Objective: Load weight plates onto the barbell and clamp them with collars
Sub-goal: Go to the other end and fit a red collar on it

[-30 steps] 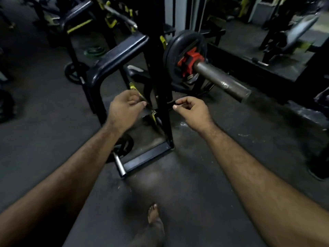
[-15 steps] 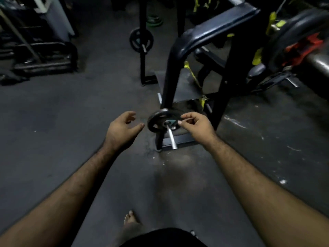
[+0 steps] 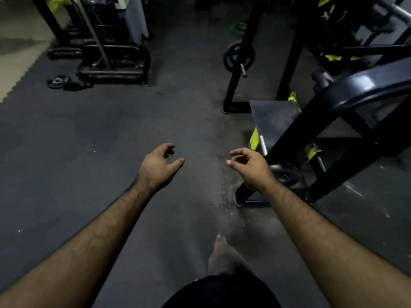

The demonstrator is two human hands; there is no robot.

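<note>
— Why were your hands out in front with nothing in them?

— I was between plates. My left hand (image 3: pixel 159 166) was held loosely open, thumb away from the curled fingers, and it gripped nothing. My right hand (image 3: pixel 250 167) was half curled, thumb and first finger close together but not closed on anything. Both hung over bare floor (image 3: pixel 89 141), well apart from each other.

— And where was the plate you wanted?

— A small plate (image 3: pixel 287 173) sat low on a peg of the rack (image 3: pixel 329 138), just to the right of my right hand and partly hidden behind it. I think I kept that hand near it because it was the nearest one to take. Another plate (image 3: pixel 238 56) hung on a far post, and some more (image 3: pixel 59 82) lay on the floor far left.

— The barbell?

— Only a piece of bar (image 3: pixel 400 13) showed at the far right corner, I believe. I could not see any collar.

— So the hands were ready?

— Yes, open enough to take a plate by the rim with both hands, I would say.
</note>
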